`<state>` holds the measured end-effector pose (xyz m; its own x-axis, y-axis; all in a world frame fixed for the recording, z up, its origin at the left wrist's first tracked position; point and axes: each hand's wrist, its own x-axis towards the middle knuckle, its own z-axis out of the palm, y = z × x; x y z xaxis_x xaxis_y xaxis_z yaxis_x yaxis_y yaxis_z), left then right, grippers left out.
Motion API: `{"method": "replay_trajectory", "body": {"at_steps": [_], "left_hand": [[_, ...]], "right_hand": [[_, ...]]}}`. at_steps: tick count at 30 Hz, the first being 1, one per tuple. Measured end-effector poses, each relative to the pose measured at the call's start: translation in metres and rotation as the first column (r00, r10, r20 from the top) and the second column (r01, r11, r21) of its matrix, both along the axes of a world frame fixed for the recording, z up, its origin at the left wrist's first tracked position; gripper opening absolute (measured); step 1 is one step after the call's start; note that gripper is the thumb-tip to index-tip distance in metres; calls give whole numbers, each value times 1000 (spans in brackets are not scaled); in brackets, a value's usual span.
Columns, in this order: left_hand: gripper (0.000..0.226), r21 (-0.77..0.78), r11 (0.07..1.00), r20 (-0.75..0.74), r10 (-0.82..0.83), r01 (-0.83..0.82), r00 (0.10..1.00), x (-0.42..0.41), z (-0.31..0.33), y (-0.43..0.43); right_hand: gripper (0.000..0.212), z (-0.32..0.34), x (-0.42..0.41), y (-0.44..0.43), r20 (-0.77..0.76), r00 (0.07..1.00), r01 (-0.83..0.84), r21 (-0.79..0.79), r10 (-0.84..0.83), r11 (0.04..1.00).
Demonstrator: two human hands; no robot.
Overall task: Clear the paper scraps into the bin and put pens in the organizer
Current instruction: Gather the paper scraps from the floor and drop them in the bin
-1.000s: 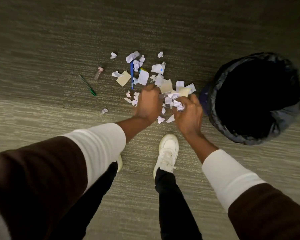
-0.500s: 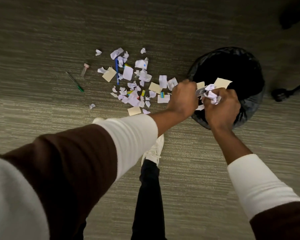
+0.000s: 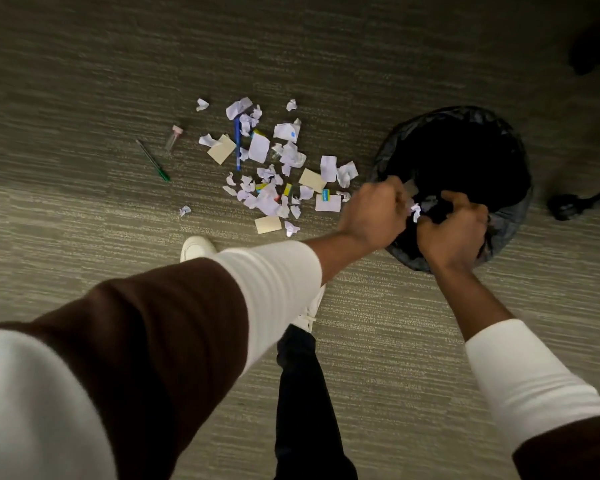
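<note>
A round bin lined with a black bag stands on the carpet at the right. My left hand and my right hand are together over its near rim, fingers curled around a few white paper scraps. A scatter of white and yellow paper scraps lies on the carpet left of the bin. A blue pen lies among them. A green pen lies further left, beside a small clear tube with a pink cap.
My white shoe and dark trouser leg stand below the scraps. A black chair caster sits right of the bin. A dark shape lies at the top right corner.
Both hands lifted a bunch of scraps from the floor pile and carried it right over the bin. Fewer scraps show between them now than half a second ago.
</note>
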<state>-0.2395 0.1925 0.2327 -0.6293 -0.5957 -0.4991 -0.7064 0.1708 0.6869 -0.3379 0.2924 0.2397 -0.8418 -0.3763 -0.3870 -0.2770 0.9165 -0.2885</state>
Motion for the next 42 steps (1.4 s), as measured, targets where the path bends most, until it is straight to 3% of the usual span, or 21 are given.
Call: {"method": "replay_trajectory", "body": {"at_steps": [3,6,9,12,16,20,24,28,30,34,38,42], "left_hand": [[11,-17,999,69,28,-27,997,34,-10,-10],[14,-11,1000,161,24,-23,987,77,-29,-19],[18,-20,999,289,-25,32,957,120,-52,-35],[26,-28,998,414,-34,50,909,162,-79,-55],[64,-18,994,537,-84,110,840,199,-130,-80],[97,-33,985,583,-117,168,804,215,-188,-107],[133,-22,960,629,-205,280,750,218,-249,-124],[143,-59,994,638,-32,90,769,205,-289,-130],[141,-52,999,586,37,-8,809,197,-302,-129],[110,-120,991,587,27,54,809,184,-311,-119],[66,-202,978,528,59,58,847,179,-308,-113],[57,-205,972,524,7,118,852,190,-308,-120]], "right_hand": [[39,4,18,-6,-35,997,-68,10,69,998],[27,-4,38,-13,-20,986,-167,-128,165,978],[17,-17,67,-25,52,951,-281,-269,305,921],[17,-46,100,-40,150,903,-355,-274,404,894],[60,-110,125,-60,316,845,-430,-80,432,899],[105,-191,123,-77,341,884,-369,86,321,925],[124,-263,107,-89,338,909,-306,142,244,942],[131,-307,96,-103,240,917,-342,58,320,938],[133,-320,94,-109,215,908,-376,42,359,926],[130,-327,111,-121,214,886,-440,109,411,891],[125,-322,140,-121,192,739,-674,212,646,708],[112,-322,162,-118,157,636,-771,158,755,617]]}}
